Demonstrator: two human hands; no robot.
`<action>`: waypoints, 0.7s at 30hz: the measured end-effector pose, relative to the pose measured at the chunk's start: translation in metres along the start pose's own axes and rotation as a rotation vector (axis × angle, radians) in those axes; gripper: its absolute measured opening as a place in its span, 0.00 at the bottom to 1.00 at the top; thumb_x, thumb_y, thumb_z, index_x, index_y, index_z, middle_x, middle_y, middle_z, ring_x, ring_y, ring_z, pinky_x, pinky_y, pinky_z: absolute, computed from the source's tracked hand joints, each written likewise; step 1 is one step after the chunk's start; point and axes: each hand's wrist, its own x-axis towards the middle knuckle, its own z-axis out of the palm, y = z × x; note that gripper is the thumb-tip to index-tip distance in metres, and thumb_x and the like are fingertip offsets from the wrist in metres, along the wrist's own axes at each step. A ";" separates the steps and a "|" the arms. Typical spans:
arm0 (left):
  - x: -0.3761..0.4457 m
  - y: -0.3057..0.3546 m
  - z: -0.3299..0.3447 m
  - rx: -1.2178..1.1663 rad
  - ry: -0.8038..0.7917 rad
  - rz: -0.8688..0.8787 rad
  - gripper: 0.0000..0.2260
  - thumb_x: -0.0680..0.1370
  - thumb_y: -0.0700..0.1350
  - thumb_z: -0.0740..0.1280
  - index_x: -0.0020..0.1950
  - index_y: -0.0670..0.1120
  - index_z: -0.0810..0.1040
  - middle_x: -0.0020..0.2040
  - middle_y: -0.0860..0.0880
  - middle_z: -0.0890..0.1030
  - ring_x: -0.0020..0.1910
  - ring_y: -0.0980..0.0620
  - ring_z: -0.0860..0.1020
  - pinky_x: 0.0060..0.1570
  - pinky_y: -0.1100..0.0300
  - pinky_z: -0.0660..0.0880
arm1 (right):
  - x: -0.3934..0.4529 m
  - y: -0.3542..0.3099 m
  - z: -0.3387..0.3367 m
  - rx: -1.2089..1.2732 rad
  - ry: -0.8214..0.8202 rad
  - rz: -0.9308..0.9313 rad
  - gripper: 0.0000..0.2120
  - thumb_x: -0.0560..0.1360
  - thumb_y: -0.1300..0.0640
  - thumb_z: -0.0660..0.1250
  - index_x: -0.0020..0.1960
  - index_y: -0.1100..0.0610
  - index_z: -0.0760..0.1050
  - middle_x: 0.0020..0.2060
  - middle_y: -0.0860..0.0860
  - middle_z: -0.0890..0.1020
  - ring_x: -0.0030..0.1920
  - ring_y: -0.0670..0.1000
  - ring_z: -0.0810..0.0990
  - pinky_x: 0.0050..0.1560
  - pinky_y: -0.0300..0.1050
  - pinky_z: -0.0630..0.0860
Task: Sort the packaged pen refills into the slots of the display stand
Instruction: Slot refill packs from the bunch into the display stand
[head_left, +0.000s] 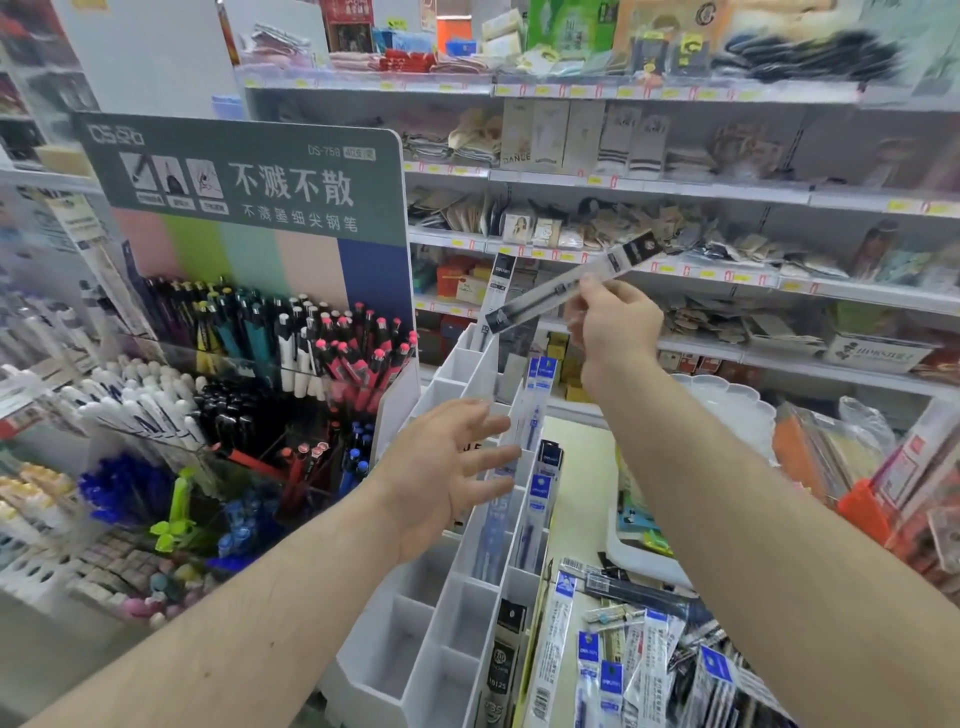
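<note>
A white display stand (415, 639) with stepped slots runs up the middle. Some slots hold packaged refills: blue-topped packs (537, 415), a black-topped pack (501, 291) at the top and another black one (504, 660) low down. My right hand (615, 327) pinches a black-labelled refill pack (571, 283) held slanted in the air above the stand's upper slots. My left hand (447, 467) hovers with fingers spread over the stand's middle slots and holds nothing. A loose pile of refill packs (639, 654) lies at the lower right.
A green-headed pen display (249, 176) full of pens stands at the left. Behind run stocked shop shelves (675, 187). A white tray (727, 405) and orange and clear packages (841, 467) sit at the right.
</note>
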 end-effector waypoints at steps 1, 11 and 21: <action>0.000 0.000 0.000 -0.008 -0.013 -0.004 0.10 0.83 0.46 0.63 0.63 0.46 0.74 0.57 0.45 0.84 0.53 0.43 0.85 0.45 0.50 0.83 | 0.006 0.001 0.009 -0.055 0.015 -0.046 0.09 0.80 0.58 0.68 0.41 0.57 0.79 0.30 0.49 0.80 0.24 0.44 0.73 0.28 0.38 0.72; -0.001 -0.002 -0.001 0.049 -0.065 0.005 0.07 0.83 0.42 0.62 0.60 0.45 0.75 0.48 0.45 0.87 0.46 0.44 0.86 0.41 0.52 0.83 | 0.037 0.039 0.054 -0.771 -0.226 -0.206 0.10 0.77 0.51 0.69 0.38 0.53 0.82 0.35 0.49 0.83 0.40 0.52 0.80 0.44 0.47 0.79; -0.005 -0.009 0.006 0.443 -0.055 0.099 0.07 0.82 0.41 0.64 0.59 0.51 0.74 0.49 0.50 0.86 0.42 0.54 0.84 0.44 0.56 0.83 | 0.007 0.040 0.009 -0.773 -0.315 -0.138 0.06 0.75 0.52 0.73 0.49 0.54 0.84 0.42 0.49 0.84 0.41 0.47 0.81 0.40 0.42 0.77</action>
